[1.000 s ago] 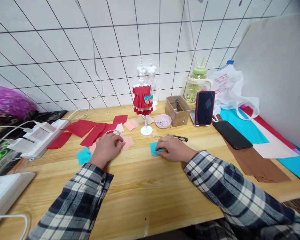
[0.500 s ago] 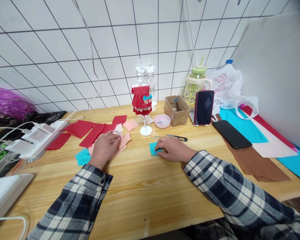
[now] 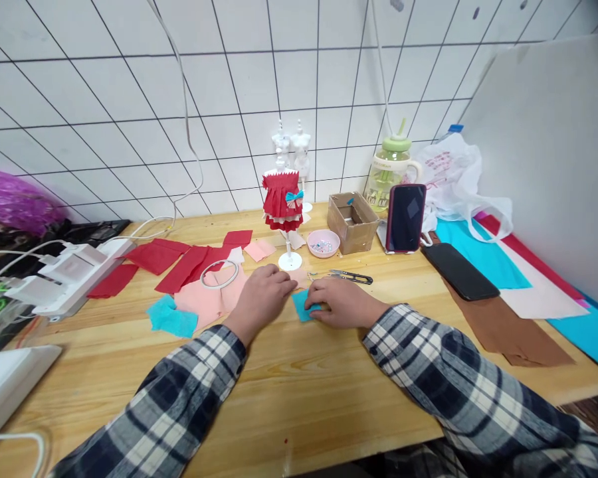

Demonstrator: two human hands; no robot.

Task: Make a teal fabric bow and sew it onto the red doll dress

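My left hand (image 3: 265, 297) is closed at the fingertips on a small pink piece of crepe paper (image 3: 298, 277), low over the table, close to my right hand. My right hand (image 3: 343, 302) has its fingers curled on a small blue piece of crepe paper (image 3: 301, 307) lying on the wood. Just behind stands a small white dress form wearing a red pleated dress (image 3: 282, 196) with a blue bow (image 3: 294, 198) at its side. Thread snips (image 3: 353, 276) lie beyond my right fingers. To the left, a white ring (image 3: 219, 284) rests on larger pink paper (image 3: 199, 299).
A pink bowl of beads (image 3: 323, 243), a cardboard box (image 3: 353, 222) and an upright phone (image 3: 405, 219) stand at the back. Another phone (image 3: 458, 271) lies on brown paper (image 3: 508, 332) at right. Red pieces (image 3: 157, 256) and a power strip (image 3: 80, 279) are at left.
My left hand has moved right from the pink pile, carrying a small pink piece and uncovering the ring. My right hand stays at the blue piece, which has shifted slightly toward me.
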